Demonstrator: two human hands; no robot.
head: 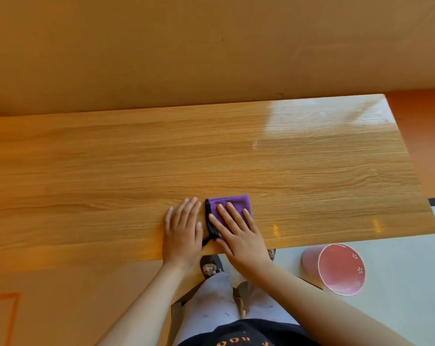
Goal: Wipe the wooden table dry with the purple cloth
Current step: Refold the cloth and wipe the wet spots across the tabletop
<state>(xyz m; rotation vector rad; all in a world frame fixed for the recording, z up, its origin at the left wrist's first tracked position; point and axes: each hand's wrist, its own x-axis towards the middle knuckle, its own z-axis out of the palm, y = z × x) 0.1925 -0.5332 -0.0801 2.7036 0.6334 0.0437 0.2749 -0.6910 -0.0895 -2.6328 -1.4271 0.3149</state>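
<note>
A folded purple cloth with a black edge lies flat on the wooden table, close to its near edge. My right hand rests palm down on the cloth, fingers spread and pointing away from me. Just left of the cloth, my left hand lies flat on the bare wood, touching the cloth's black edge or nearly so. The table's far right corner shines with a bright reflection, and small glints show near the right front edge.
A pink bucket stands on the pale floor to the right, below the table's near edge. My legs and slippers are under the table edge. A wall runs along the table's far side.
</note>
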